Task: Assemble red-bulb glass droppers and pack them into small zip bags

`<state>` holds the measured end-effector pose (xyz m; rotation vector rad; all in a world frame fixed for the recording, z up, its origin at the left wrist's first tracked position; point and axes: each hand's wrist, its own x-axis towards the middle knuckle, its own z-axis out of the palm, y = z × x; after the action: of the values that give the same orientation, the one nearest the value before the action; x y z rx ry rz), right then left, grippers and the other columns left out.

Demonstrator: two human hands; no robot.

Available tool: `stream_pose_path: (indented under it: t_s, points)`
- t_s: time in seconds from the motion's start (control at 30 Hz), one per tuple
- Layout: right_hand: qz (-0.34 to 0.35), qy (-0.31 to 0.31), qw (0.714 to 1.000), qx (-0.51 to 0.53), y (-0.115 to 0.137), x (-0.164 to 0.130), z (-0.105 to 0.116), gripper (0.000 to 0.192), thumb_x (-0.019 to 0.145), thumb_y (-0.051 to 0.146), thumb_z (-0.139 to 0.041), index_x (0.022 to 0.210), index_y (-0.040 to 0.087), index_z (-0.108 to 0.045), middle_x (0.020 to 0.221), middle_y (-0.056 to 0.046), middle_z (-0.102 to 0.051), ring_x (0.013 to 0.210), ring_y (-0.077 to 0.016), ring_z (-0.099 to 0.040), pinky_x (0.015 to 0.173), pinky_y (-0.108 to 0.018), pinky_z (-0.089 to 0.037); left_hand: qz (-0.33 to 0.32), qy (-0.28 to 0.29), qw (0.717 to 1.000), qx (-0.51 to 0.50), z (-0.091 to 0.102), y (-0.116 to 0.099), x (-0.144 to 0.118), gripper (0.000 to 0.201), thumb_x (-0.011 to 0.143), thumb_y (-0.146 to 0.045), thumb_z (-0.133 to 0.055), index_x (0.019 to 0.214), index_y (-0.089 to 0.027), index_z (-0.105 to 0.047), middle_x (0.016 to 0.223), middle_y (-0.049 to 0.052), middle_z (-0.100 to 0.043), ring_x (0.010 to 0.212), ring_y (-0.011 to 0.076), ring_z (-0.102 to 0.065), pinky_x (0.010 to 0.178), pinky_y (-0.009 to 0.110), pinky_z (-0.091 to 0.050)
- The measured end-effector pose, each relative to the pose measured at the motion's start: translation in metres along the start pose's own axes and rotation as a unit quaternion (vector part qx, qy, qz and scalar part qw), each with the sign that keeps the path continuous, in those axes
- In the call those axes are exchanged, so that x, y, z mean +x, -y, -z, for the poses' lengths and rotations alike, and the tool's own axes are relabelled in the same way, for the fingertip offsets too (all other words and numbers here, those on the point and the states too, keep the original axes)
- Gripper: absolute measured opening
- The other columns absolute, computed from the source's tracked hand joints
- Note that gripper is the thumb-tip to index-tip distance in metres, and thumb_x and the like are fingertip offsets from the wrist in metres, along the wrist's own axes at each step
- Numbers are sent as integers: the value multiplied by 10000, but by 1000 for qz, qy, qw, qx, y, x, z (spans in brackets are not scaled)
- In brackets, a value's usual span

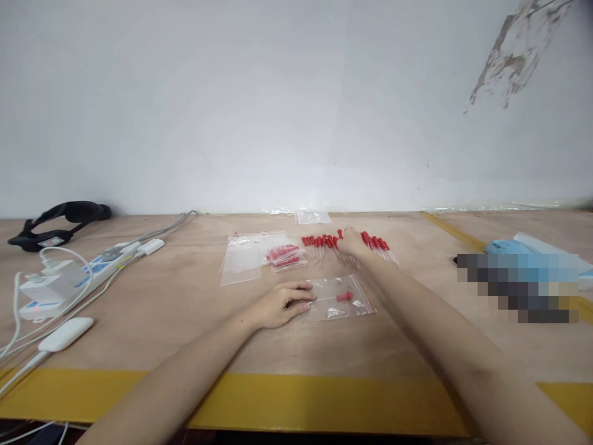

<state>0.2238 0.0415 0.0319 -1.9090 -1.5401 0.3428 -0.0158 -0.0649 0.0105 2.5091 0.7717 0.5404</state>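
My left hand lies flat on the table, fingers loosely spread, fingertips pinning the open end of a small clear bag with one red-bulbed dropper inside. My right hand reaches further back and rests on the row of red-bulbed droppers; I cannot tell whether it pinches one. Left of the row lie a filled bag and empty bags. A power strip sits far left.
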Motion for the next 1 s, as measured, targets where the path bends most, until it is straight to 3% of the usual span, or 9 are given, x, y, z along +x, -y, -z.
stream_pose_path:
  t_s: [0.1, 0.2, 0.27, 0.43, 0.57, 0.9, 1.0]
  points:
    - [21, 3, 999, 36, -17, -18, 24, 564, 686, 160, -527, 1221, 83, -367, 765, -112, -642, 697, -217, -611, 630, -298, -462, 2, 2, 1000, 1, 0, 1, 0, 317, 857, -352, -452, 1124, -236, -577, 1249, 64, -493, 1142, 184, -462, 975, 334, -352]
    - [35, 35, 979, 198, -41, -45, 42, 745, 671, 149, -504, 1322, 118, -144, 517, 41, -537, 464, -164, -547, 472, -272, -451, 3, 2, 1000, -1, 0, 1, 1, 315, 856, -348, -454, 1126, -241, -575, 1255, 62, -488, 1143, 185, -462, 970, 337, -357]
    - [7, 39, 961, 274, -55, -63, 47, 789, 649, 138, -515, 1324, 142, -106, 495, 74, -494, 425, -147, -528, 412, -249, -440, 6, 2, 1000, 0, 0, 0, 1, 318, 855, -348, -455, 1130, -240, -573, 1255, 63, -488, 1141, 184, -464, 963, 332, -365]
    - [-51, 2, 902, 428, -68, -88, 32, 572, 625, 171, -559, 1128, 217, -289, 551, 91, -493, 454, -116, -562, 431, -229, -490, 11, 4, 1000, 3, 0, -1, 1, 320, 855, -351, -454, 1131, -238, -573, 1254, 65, -489, 1140, 185, -464, 954, 325, -372]
    - [-76, -12, 856, 512, -62, -92, 20, 488, 599, 159, -588, 970, 242, -282, 572, 97, -526, 468, -120, -588, 472, -246, -522, 11, 0, 1000, 1, 0, 0, 0, 317, 854, -355, -457, 1127, -244, -575, 1252, 61, -489, 1139, 187, -464, 954, 326, -371]
    - [-54, 44, 862, 501, -62, -106, 22, 473, 612, 201, -645, 920, 246, -289, 561, 89, -542, 476, -130, -591, 446, -241, -511, 6, -1, 1000, 15, -1, 1, 0, 326, 853, -351, -461, 1147, -248, -557, 1254, 50, -489, 1133, 183, -469, 963, 324, -363]
    - [-70, 46, 848, 524, -63, -108, 24, 417, 639, 216, -643, 894, 240, -314, 577, 69, -554, 529, -135, -610, 522, -265, -529, 8, -1, 1000, 23, -1, 1, 1, 341, 855, -358, -454, 1160, -234, -544, 1260, 58, -484, 1132, 180, -470, 959, 322, -369]
